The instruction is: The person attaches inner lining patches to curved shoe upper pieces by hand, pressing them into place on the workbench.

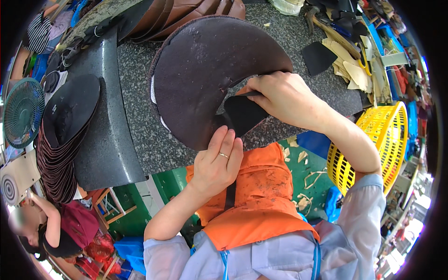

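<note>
A large dark brown crescent-shaped leather piece (200, 70) lies curved on the speckled stone tabletop (154, 144), white lining showing along its left edge. In its inner curve sits a smaller black sheet piece (245, 114), like a patch. My right hand (284, 95) pinches the upper edge of this black piece between thumb and fingers, near the crescent's right end. Fingers stretched out and side by side, my left hand (217, 161) presses with its fingertips on the crescent's lower end, close to the black piece. My left thumb is hidden.
Stacked brown leather pieces (186, 18) lie at the back. Dark pieces (70, 116) hang in a pile at left. At right are a loose black patch (318, 58), a hammer (326, 30), yellow-handled scissors (365, 63), cream scraps (345, 60) and a yellow basket (373, 144). Another person sits lower left.
</note>
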